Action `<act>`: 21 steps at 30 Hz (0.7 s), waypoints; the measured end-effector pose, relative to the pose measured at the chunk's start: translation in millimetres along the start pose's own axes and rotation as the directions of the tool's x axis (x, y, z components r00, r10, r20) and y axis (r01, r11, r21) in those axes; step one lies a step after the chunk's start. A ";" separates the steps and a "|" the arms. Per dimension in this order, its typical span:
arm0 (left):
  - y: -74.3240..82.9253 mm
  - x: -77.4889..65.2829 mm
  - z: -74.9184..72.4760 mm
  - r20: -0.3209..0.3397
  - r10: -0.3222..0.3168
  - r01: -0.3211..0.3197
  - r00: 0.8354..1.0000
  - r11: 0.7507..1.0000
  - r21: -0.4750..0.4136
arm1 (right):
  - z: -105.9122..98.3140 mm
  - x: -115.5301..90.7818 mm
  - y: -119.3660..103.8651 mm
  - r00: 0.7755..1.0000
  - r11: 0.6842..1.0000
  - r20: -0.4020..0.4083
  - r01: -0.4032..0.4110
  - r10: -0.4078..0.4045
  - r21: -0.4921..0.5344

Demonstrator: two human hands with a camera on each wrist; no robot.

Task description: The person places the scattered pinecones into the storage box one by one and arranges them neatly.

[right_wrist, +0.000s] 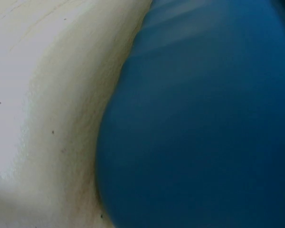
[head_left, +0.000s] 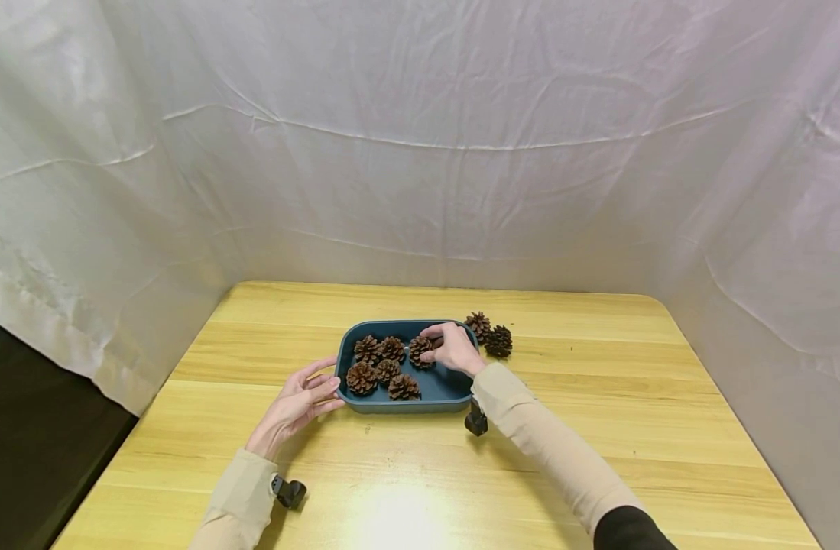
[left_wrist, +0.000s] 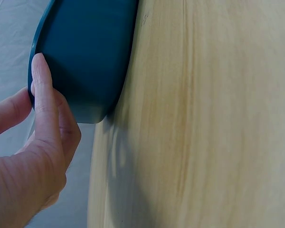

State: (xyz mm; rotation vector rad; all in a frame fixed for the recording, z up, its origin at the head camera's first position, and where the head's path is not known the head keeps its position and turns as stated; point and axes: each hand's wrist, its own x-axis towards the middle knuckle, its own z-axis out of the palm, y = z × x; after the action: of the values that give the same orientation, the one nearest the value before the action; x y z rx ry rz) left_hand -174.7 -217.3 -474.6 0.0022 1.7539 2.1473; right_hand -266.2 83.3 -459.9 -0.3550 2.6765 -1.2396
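A dark blue-green rectangular tray (head_left: 442, 388) lies on the wooden table with several brown pine cones (head_left: 361, 377) inside, mostly in its left half. My left hand (head_left: 297, 402) holds the tray's left end, its rim pinched between thumb and fingers; the left wrist view shows this hand (left_wrist: 38, 152) at the tray wall (left_wrist: 85, 61). Reaching over the tray's right side, my right hand (head_left: 455, 349) pinches a pine cone (head_left: 420, 352) inside it. In the right wrist view the tray's outer wall (right_wrist: 194, 123) fills most of the picture and hides that hand.
Two more pine cones, a brown one (head_left: 478, 325) and a darker one (head_left: 498, 341), lie on the table (head_left: 598, 412) just beyond the tray's right end. Pale cloth (head_left: 447, 191) hangs behind the table and along both sides.
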 end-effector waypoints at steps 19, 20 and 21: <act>-0.8 -0.2 -1.3 0.016 0.008 -0.008 1.000 1.000 0.001 | 2.9 0.5 0.5 1.000 0.999 -0.008 0.004 -0.004 0.038; -0.9 -0.2 -1.3 0.015 0.009 -0.009 1.000 1.000 0.000 | 3.1 0.5 0.7 1.000 0.999 -0.007 0.007 -0.007 0.041; -1.0 -0.1 -1.4 0.014 0.009 -0.009 1.000 1.000 0.000 | 3.2 0.5 0.8 1.000 0.999 -0.006 0.010 -0.010 0.042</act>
State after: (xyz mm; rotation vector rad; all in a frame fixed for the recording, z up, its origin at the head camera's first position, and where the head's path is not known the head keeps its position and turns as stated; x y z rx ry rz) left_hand -174.6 -218.5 -475.8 0.0252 1.7490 2.1480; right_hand -266.0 81.3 -462.6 -0.3599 2.6526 -1.2996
